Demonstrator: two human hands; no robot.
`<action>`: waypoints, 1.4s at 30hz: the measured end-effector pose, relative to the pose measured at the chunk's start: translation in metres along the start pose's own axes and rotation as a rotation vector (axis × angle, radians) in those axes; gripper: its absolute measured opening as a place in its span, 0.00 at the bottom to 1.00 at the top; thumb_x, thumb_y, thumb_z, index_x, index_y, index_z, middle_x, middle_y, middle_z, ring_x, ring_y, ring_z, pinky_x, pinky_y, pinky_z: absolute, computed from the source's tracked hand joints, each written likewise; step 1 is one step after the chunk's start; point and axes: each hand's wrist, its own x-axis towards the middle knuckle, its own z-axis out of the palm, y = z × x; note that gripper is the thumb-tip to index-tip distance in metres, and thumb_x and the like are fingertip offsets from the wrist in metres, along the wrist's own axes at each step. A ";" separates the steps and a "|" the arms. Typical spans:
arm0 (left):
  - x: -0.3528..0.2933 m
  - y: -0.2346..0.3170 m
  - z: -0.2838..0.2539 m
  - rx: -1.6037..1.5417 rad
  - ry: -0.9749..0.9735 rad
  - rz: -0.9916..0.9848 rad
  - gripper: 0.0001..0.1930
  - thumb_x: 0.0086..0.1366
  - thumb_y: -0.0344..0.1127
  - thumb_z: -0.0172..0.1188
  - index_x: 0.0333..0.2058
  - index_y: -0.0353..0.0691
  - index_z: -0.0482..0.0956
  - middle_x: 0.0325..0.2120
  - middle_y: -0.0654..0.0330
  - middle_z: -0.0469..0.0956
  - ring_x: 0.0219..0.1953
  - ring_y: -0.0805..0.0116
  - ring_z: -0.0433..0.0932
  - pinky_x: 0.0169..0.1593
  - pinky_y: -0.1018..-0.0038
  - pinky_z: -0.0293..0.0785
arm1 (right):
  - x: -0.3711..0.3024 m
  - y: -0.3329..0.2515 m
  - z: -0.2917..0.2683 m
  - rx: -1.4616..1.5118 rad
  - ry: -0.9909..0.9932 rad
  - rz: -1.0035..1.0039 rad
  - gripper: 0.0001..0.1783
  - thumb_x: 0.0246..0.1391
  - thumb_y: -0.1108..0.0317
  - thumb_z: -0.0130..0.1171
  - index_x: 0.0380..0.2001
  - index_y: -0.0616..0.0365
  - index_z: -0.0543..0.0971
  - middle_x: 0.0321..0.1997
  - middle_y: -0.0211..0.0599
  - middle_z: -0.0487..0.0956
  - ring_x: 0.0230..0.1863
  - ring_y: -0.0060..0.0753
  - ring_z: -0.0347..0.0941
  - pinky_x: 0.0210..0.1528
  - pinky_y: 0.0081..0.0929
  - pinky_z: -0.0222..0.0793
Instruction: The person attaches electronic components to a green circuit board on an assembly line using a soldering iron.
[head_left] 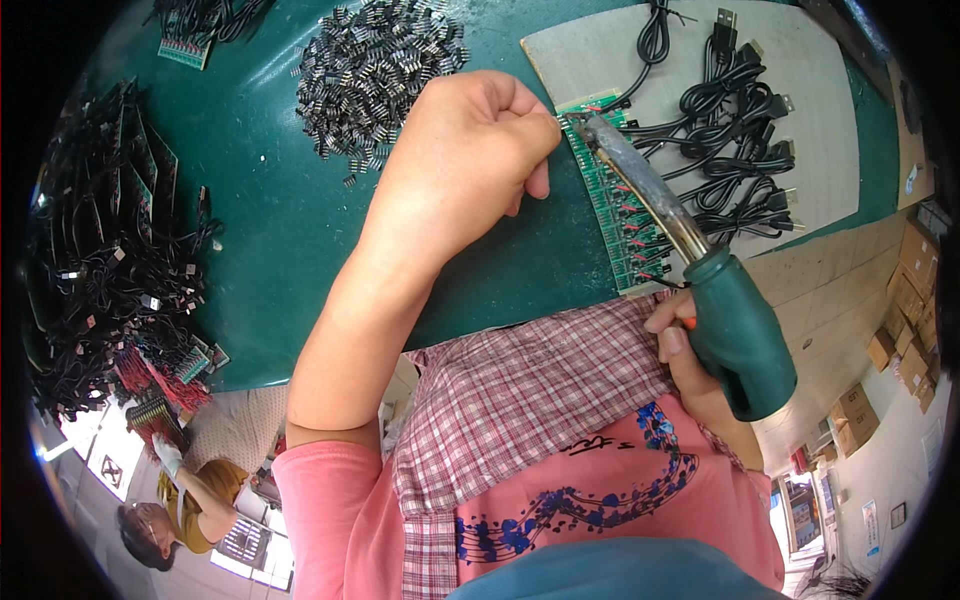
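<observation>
My left hand (480,150) is closed, with thumb and fingers pressed together at the upper left corner of a green circuit board panel (605,205). Whatever it pinches is hidden. A soldering gun (740,330) with a green body and long metal tip is gripped by my right hand (680,340), which is partly covered by that body. Its tip rests over the panel's top end, near my left fingertips. Red and black wire ends line the panel, running into coiled black USB cables (725,140) on its right side.
A grey board (830,150) lies under the cables on the green table (260,260). Behind my left hand is a pile of small black-and-metal connectors (370,80). Bundled cables and boards (110,270) crowd the left edge. Another person (190,500) works at lower left.
</observation>
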 end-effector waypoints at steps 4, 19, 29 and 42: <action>-0.001 0.001 0.000 -0.006 0.005 0.004 0.07 0.58 0.33 0.57 0.24 0.37 0.75 0.11 0.65 0.72 0.11 0.82 0.63 0.15 0.85 0.57 | -0.001 0.004 -0.002 -0.180 -0.048 0.003 0.05 0.46 0.74 0.59 0.30 0.55 0.79 0.29 0.36 0.78 0.31 0.39 0.75 0.35 0.31 0.71; 0.001 0.000 0.002 0.040 0.024 -0.001 0.07 0.57 0.33 0.58 0.24 0.37 0.75 0.12 0.65 0.72 0.11 0.82 0.64 0.16 0.85 0.58 | -0.003 0.004 -0.004 -0.164 -0.022 -0.015 0.06 0.46 0.70 0.59 0.30 0.52 0.80 0.30 0.34 0.79 0.32 0.38 0.76 0.36 0.31 0.72; 0.000 0.002 0.003 0.035 0.027 -0.004 0.07 0.57 0.33 0.58 0.24 0.37 0.75 0.12 0.65 0.72 0.11 0.82 0.64 0.16 0.85 0.57 | -0.004 0.002 -0.003 -0.129 -0.056 0.047 0.07 0.45 0.70 0.60 0.31 0.51 0.80 0.32 0.32 0.79 0.33 0.39 0.75 0.35 0.31 0.72; 0.000 0.001 0.002 0.045 0.033 0.000 0.07 0.57 0.34 0.58 0.24 0.37 0.75 0.12 0.66 0.72 0.11 0.83 0.64 0.16 0.85 0.57 | -0.009 0.016 0.003 -0.274 -0.006 -0.089 0.03 0.54 0.74 0.55 0.30 0.60 0.71 0.29 0.33 0.74 0.26 0.18 0.65 0.31 0.18 0.63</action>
